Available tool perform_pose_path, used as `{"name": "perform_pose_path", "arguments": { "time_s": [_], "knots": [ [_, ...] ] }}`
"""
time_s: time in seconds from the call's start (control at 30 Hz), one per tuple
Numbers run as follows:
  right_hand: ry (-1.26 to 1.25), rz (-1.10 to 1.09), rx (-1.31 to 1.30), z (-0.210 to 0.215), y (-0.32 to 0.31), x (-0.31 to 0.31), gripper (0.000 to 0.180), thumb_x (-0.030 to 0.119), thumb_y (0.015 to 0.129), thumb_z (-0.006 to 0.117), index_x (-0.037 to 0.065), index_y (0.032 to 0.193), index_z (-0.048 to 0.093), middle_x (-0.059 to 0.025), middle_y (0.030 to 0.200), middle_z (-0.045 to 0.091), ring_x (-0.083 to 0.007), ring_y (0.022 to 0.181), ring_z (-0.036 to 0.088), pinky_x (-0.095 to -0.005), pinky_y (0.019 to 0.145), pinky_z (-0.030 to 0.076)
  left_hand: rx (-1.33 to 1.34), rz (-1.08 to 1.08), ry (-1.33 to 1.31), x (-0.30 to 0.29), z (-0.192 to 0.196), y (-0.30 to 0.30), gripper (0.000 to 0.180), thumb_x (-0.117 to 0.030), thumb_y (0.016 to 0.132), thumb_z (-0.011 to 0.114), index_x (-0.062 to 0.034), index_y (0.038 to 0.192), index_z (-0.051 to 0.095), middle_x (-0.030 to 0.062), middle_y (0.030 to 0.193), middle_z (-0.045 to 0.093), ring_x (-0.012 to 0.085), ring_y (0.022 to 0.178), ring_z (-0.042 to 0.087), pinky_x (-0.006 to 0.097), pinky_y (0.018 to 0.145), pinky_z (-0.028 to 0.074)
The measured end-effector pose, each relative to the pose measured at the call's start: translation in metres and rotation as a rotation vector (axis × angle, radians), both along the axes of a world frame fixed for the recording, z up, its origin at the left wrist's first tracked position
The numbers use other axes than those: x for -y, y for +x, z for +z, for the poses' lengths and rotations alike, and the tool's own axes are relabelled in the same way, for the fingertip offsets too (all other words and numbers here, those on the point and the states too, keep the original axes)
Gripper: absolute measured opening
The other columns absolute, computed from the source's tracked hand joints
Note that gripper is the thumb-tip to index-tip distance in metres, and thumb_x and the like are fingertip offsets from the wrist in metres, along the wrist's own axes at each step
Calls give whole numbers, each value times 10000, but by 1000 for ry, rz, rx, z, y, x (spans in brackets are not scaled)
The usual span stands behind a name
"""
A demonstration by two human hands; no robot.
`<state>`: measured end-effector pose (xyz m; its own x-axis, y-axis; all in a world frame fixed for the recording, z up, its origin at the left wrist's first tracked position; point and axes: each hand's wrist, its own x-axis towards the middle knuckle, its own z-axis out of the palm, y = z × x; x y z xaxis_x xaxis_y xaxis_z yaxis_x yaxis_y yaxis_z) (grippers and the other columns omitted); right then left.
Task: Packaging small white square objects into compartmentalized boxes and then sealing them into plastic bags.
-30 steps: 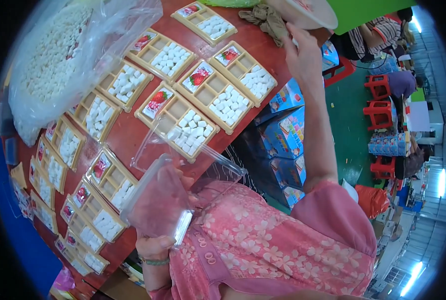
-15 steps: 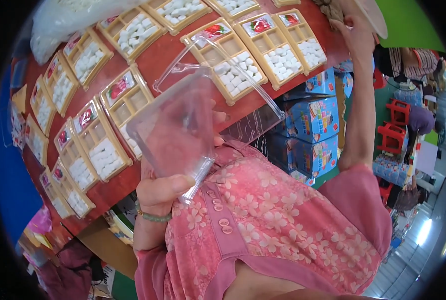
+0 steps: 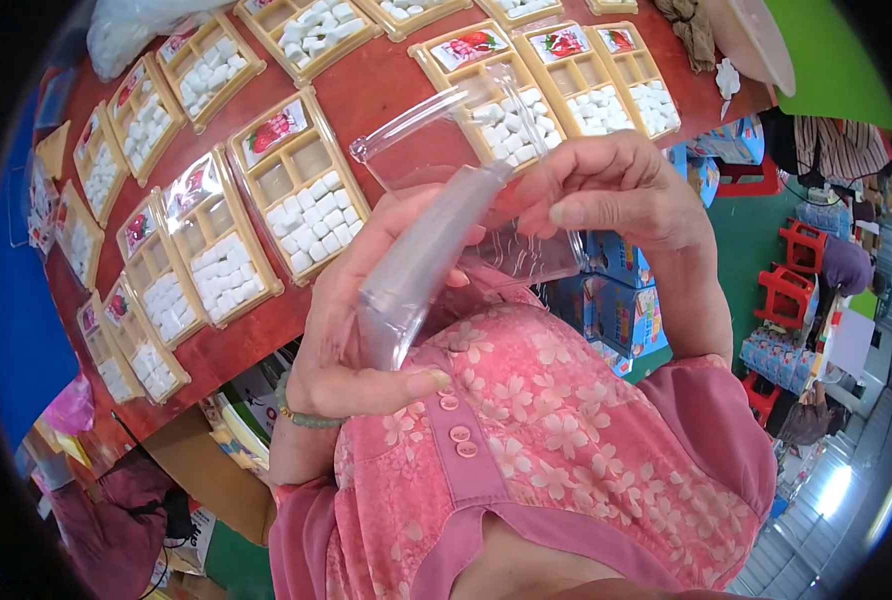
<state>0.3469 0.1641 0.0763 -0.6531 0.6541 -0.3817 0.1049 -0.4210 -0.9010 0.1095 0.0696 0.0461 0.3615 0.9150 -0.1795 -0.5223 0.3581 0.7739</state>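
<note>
My left hand (image 3: 341, 340) holds a nested bunch of clear plastic covers (image 3: 421, 260) between thumb and fingers, in front of my pink floral shirt (image 3: 556, 430). My right hand's (image 3: 621, 190) fingers curl at their upper corner; whether they pinch it, I cannot tell. I judge the plastic light, slick and springy, apt to crease if squeezed; the rims should hold best. Beyond, tan trays (image 3: 310, 160) of white pieces (image 3: 316, 220) line the red table (image 3: 366, 90).

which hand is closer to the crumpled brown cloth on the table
Right. The right hand is below the cloth in view; the left hand, holding clear plastic covers, is farther down and left.
</note>
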Motion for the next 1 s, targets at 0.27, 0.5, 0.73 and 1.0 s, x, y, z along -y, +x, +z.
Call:
{"name": "perform_pose_path", "arguments": {
  "time_s": [0.27, 0.5, 0.73, 1.0],
  "knots": [
    [20, -74, -30, -12, -1, 10, 125, 56, 825, 640, -43, 899, 651, -142, 848, 680, -160, 760, 660, -258, 708, 530, 24, -59, 78, 6, -10, -4, 927, -199, 577, 764, 28, 1378, 356, 189, 1398, 319, 277, 1311, 341, 385, 1037, 323],
    [46, -165, -70, -19, 3, 15, 56, 55, 841, 649, 1, 853, 642, -66, 821, 672, -87, 727, 604, -213, 689, 472, 22, -11, 88, 8, -11, -7, 939, -249, 527, 766, 37, 1347, 409, 212, 1438, 289, 267, 1260, 423, 328, 970, 394],
    [96, -291, -117, -21, -2, 27, 87, 11, 798, 671, -2, 854, 606, -33, 796, 639, -64, 702, 578, -196, 655, 461, 56, -40, 137, 7, -15, -3, 981, -233, 510, 759, 60, 1363, 374, 190, 1435, 302, 242, 1253, 430, 306, 973, 388],
    [59, -276, -131, -30, 8, 31, 128, 16, 776, 700, 10, 855, 600, -31, 835, 626, -60, 712, 554, -193, 654, 434, 73, -36, 15, 7, -9, 0, 997, -219, 526, 747, 64, 1385, 328, 173, 1413, 326, 233, 1207, 459, 322, 963, 390]
  ]
}}
